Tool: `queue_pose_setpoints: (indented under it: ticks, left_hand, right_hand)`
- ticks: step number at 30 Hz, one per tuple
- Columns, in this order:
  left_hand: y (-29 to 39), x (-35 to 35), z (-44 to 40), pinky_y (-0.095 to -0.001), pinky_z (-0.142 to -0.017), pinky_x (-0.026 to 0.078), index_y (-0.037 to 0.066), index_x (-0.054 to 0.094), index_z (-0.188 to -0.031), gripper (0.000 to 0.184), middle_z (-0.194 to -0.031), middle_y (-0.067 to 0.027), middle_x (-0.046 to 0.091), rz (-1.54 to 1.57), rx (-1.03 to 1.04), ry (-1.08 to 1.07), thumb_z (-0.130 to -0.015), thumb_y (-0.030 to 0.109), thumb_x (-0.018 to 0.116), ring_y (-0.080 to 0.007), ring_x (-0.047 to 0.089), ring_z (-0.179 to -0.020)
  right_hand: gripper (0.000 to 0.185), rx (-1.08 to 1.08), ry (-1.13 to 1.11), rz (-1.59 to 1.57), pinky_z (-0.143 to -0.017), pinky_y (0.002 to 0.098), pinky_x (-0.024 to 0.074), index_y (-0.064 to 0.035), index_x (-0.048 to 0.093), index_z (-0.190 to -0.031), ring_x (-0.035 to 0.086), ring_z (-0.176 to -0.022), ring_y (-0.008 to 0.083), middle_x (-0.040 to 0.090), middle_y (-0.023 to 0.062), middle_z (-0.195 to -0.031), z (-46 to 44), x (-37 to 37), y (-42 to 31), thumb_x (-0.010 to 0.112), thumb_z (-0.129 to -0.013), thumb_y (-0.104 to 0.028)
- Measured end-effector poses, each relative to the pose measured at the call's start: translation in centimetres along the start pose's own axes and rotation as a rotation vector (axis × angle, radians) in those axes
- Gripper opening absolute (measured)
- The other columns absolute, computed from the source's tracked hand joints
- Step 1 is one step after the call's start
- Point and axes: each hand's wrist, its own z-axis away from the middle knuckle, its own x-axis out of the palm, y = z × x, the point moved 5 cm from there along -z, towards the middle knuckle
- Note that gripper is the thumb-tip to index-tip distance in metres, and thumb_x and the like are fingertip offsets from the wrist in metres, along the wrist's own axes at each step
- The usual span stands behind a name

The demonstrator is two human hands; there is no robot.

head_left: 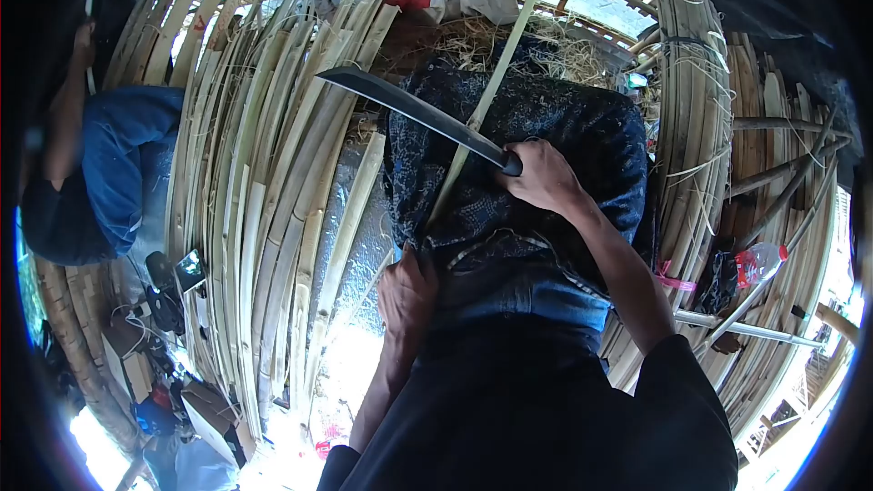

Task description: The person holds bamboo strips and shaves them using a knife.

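In the head view, the right hand (pixel 543 177) is wrapped round the handle of a knife (pixel 409 106), whose blade crosses a long bamboo strip (pixel 497 73). The strip slants over the dark cloth (pixel 577 114) on the lap; the left hand (pixel 406 291) is clenched, apparently on its lower end, though the fingers hide the grip. The strip should be light and springy, perhaps sharp-edged, best held low, clear of the blade. The knife probably feels heavier and rigid, safe only by its handle.
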Motion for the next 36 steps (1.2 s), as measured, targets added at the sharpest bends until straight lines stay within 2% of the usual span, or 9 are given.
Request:
queue_pose_setpoints:
  ticks: [4,11,15,16,17,19,20,26,36]
  left_hand:
    - [-0.3,0.0,-0.1,-0.0526,-0.056,0.05,0.0,0.066,-0.113,0.032,-0.066,-0.0227,0.064,0.043,-0.113,-0.083,-0.091,0.023,0.065,-0.0413,0.064,-0.06]
    - [0.0,-0.2,0.0,-0.0508,-0.059,0.052,0.0,0.066,-0.116,0.035,-0.069,-0.0228,0.065,-0.046,-0.047,-0.008,-0.089,0.023,0.068,-0.0411,0.065,-0.062]
    - [0.5,-0.6,-0.1,-0.0508,-0.06,0.053,0.0,0.066,-0.116,0.036,-0.072,-0.0227,0.067,-0.037,-0.049,0.024,-0.088,0.023,0.069,-0.0411,0.066,-0.064]
    - [0.4,-0.5,-0.2,-0.051,-0.06,0.053,0.0,0.066,-0.116,0.037,-0.073,-0.0228,0.067,0.003,-0.129,-0.066,-0.088,0.023,0.069,-0.0413,0.066,-0.065]
    - [0.6,-0.6,-0.2,-0.051,-0.06,0.053,0.0,0.066,-0.116,0.037,-0.073,-0.0228,0.067,0.004,-0.134,-0.07,-0.088,0.023,0.069,-0.0413,0.066,-0.065]
    - [0.6,-0.5,-0.1,-0.0515,-0.061,0.053,-0.001,0.066,-0.117,0.037,-0.075,-0.023,0.068,-0.03,-0.135,-0.107,-0.089,0.023,0.069,-0.0417,0.066,-0.067]
    - [0.4,-0.3,0.0,-0.0515,-0.061,0.053,-0.001,0.066,-0.117,0.037,-0.075,-0.023,0.068,-0.03,-0.13,-0.11,-0.089,0.023,0.069,-0.0417,0.066,-0.067]
    - [0.7,-0.6,-0.6,-0.0517,-0.063,0.053,-0.002,0.065,-0.116,0.037,-0.079,-0.0253,0.067,0.03,-0.203,-0.14,-0.089,0.023,0.068,-0.0436,0.066,-0.07]
    - [-0.5,-0.1,-0.8,-0.0532,-0.076,0.049,-0.007,0.056,-0.114,0.029,-0.093,-0.0304,0.061,0.228,0.041,-0.067,-0.091,0.009,0.064,-0.0475,0.06,-0.087]
  right_hand:
    - [0.038,0.025,-0.438,-0.419,-0.051,0.0318,0.0456,-0.0033,0.061,-0.078,0.055,-0.053,0.0133,0.056,0.0018,-0.06,-0.1,-1.0,0.4,0.074,-0.09,-0.037]
    - [0.032,0.313,-0.928,-1.031,-0.04,0.0246,0.0306,-0.0104,0.05,-0.071,0.038,-0.045,0.004,0.041,-0.0067,-0.056,-0.5,-1.1,0.6,0.066,-0.096,-0.022]
    - [0.033,0.277,-0.725,-0.82,-0.039,0.0232,0.026,-0.0102,0.05,-0.07,0.033,-0.044,0.0027,0.039,-0.0076,-0.055,-0.8,-1.2,0.3,0.068,-0.095,-0.022]
    - [0.028,0.182,-0.696,-0.618,-0.042,0.0303,0.0397,-0.0072,0.055,-0.073,0.05,-0.045,0.0119,0.051,-0.0003,-0.057,-1.4,-1.2,0.9,0.069,-0.091,-0.024]
    - [0.028,0.185,-0.702,-0.618,-0.042,0.0303,0.0397,-0.0072,0.055,-0.073,0.05,-0.045,0.0119,0.051,-0.0003,-0.057,-1.3,-0.7,1.1,0.069,-0.091,-0.024]
    - [0.02,-0.309,0.02,0.425,-0.056,0.0428,0.054,-0.0059,0.062,-0.08,0.067,-0.061,0.0284,0.065,0.0106,-0.066,-2.0,-3.2,-0.7,0.069,-0.083,-0.024]
    - [0.02,-0.184,-0.041,0.451,-0.072,0.0504,0.0574,-0.008,0.066,-0.086,0.071,-0.079,0.0372,0.07,0.0167,-0.078,-2.6,-3.2,-0.4,0.069,-0.077,-0.025]
    - [0.033,-0.259,0.14,0.447,-0.067,0.0467,0.0574,-0.0099,0.065,-0.105,0.071,-0.072,0.0341,0.07,0.0132,-0.078,-3.2,-1.3,0.6,0.072,-0.075,-0.023]
    - [0.051,-0.483,0.212,0.557,-0.059,0.0405,0.0561,-0.012,0.06,-0.119,0.072,-0.072,0.0266,0.069,0.0074,-0.08,-5.6,-2.1,1.6,0.075,-0.07,-0.019]
